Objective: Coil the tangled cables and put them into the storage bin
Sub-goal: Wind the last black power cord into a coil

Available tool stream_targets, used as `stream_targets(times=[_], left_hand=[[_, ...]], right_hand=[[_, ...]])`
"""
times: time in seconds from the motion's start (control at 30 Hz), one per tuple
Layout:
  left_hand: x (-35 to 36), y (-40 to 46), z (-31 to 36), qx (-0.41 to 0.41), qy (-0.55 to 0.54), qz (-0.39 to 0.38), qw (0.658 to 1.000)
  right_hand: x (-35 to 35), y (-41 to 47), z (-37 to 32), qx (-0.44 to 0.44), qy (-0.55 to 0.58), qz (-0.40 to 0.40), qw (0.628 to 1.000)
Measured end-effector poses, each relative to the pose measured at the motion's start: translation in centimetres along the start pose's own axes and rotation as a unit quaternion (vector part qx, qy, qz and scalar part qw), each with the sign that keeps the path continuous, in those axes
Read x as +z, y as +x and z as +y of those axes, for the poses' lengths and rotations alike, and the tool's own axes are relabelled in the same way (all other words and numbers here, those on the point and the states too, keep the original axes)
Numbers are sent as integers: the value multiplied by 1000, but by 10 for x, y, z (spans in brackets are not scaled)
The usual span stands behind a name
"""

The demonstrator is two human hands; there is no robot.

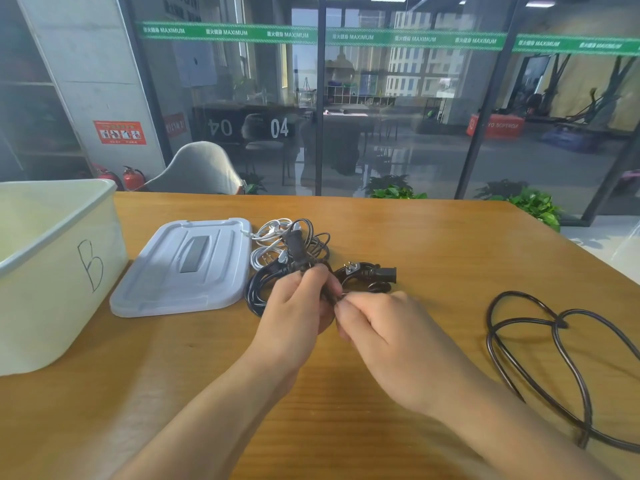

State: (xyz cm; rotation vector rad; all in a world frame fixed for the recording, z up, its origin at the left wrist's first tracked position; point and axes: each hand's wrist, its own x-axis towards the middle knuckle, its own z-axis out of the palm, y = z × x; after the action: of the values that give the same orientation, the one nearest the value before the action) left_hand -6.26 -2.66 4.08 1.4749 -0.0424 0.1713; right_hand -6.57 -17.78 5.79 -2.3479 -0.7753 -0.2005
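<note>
A tangle of black cables (pixel 298 251) and white cables (pixel 268 242) lies mid-table, right of the lid. A black power plug and connector (pixel 369 271) stick out on its right side. My left hand (pixel 298 306) grips black strands at the tangle's near edge. My right hand (pixel 377 327) pinches a black strand just beside the left fingers. A separate black cable (pixel 554 337) lies in loose loops at the right. The pale storage bin (pixel 52 271), marked "B", stands open at the left.
The bin's grey lid (pixel 183 268) lies flat between bin and tangle. The wooden table (pixel 433 237) ends at a glass wall behind, with a chair (pixel 197 168) and potted plants beyond it.
</note>
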Motion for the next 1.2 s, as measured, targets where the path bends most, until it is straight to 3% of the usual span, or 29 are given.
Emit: stream_targets(times=[0.13,0.3,0.37,0.47,0.67,0.8,1.0,1.1,1.2], left_hand=[[-7,2,3,6,-2,1,1000],[-5,-1,10,-15,-128,-60,990],[-5,-2,14,-33,-176,-83,980],[-8,-3,20,-57,-214,-113,969],[-18,-5,31,-58,-196,-193,960],[-26,-4,35,-76,-182,-233,952],[-19,-6,29,-96,-63,-284,952],[-15,-6,25,-94,12,-282,955],[-10,-6,18,-98,79,-277,953]], right_hand=[[3,0,0,57,137,-104,983],[8,0,0,139,321,-285,893],[10,2,3,158,333,-321,872],[9,7,16,158,315,-343,871],[-11,18,53,153,275,-410,856],[-38,20,87,180,194,-367,892],[-65,22,115,199,11,-221,955],[-69,22,116,203,-74,-122,969],[-59,26,99,151,-187,41,970]])
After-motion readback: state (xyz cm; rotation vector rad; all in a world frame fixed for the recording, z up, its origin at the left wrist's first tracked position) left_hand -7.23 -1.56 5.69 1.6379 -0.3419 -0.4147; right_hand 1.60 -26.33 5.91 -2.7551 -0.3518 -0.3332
